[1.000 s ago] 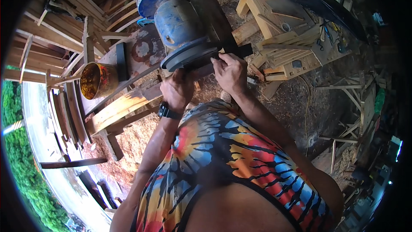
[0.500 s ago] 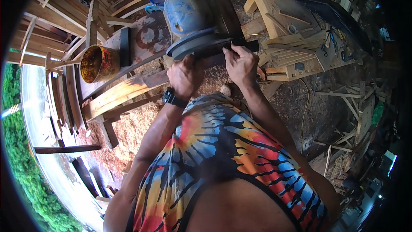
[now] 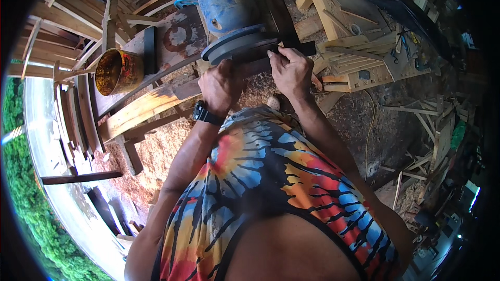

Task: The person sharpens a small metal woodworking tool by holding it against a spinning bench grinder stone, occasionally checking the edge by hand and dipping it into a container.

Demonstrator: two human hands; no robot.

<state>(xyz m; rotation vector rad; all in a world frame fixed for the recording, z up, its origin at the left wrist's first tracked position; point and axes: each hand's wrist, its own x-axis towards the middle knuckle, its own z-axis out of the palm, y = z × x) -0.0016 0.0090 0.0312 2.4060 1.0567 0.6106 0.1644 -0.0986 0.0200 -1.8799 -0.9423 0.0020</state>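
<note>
A blue bench grinder point(image 3: 229, 8) with worn paint stands ahead of me, its round grey wheel point(image 3: 234, 47) facing my hands. Just below the wheel, my left hand point(image 3: 221, 86) is closed with curled fingers at one end of a dark flat bar point(image 3: 258, 67). My right hand point(image 3: 291, 73) pinches the bar farther right, thumb and forefinger together near the wheel's right edge. The bar lies along the wheel's near side; whether they touch is hard to see. My left wrist wears a dark watch point(image 3: 205, 113).
A stained can point(image 3: 119, 72) stands on the wooden bench point(image 3: 174, 41) at left, beside a dark block point(image 3: 150, 49). Stacked planks point(image 3: 67, 18) fill the far left. Right of the grinder is a wooden frame point(image 3: 359, 62) with hand tools. Wood shavings point(image 3: 166, 148) cover the floor.
My left hand has shifted slightly left and down, with its fingers still curled. My right hand has moved only a little to the left. The grinder stays in place.
</note>
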